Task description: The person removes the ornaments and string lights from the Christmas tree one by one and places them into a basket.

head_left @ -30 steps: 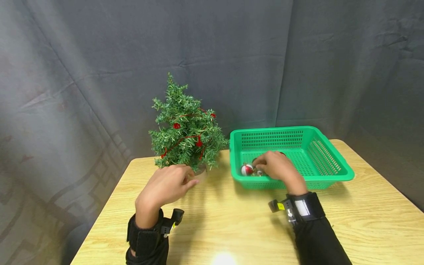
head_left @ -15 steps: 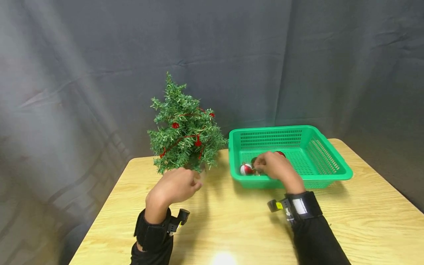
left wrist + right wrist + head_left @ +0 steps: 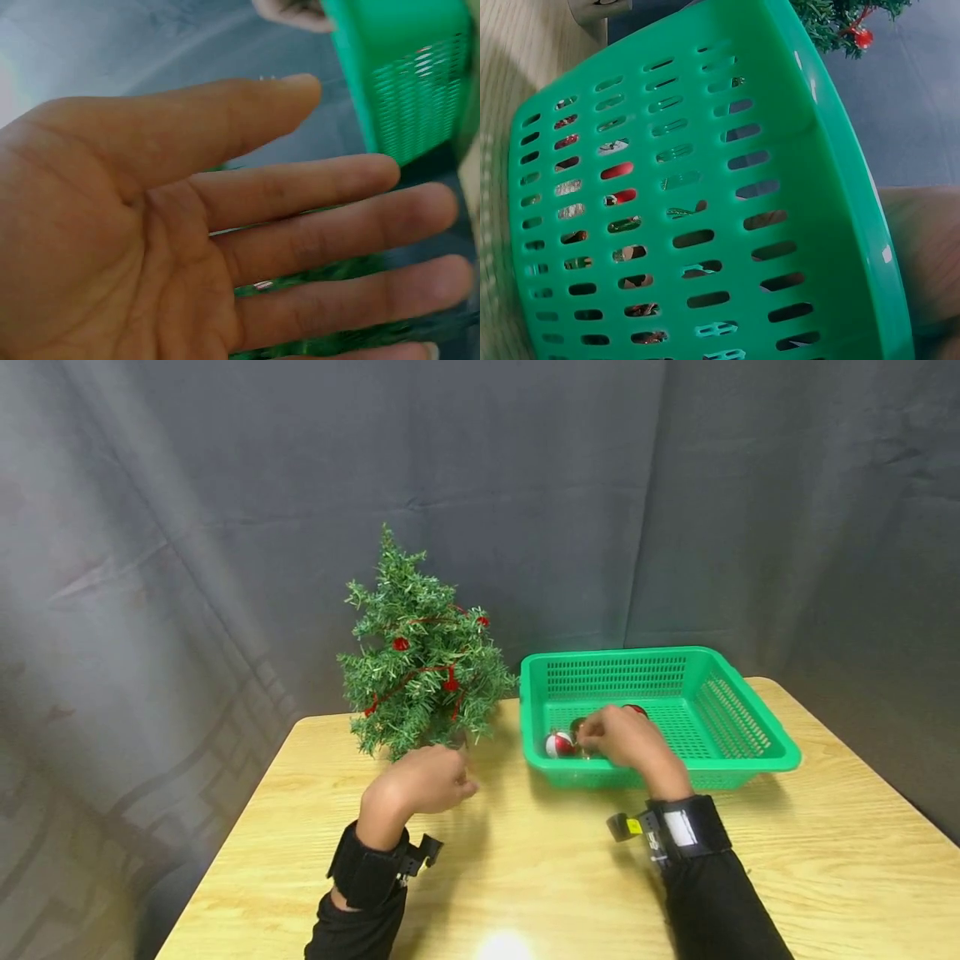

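Grey curtain backdrop [image 3: 525,485], pale wooden table [image 3: 825,860], green basket [image 3: 750,752]

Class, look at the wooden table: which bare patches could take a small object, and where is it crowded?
Free: the pale wooden table in front of the green plastic basket, and the basket's right half. Crowded: the basket's left end, where the right hand is among ornaments, and beside the small artificial tree near the left hand.

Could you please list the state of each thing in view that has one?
Small tree: upright on the table, strung with red trim.
Green basket: upright, open-topped, holding ornaments.
Red-and-white ornament: lying in the basket.
Left hand: open, fingers straight, holding nothing.
Right hand: inside the basket; grip unclear.
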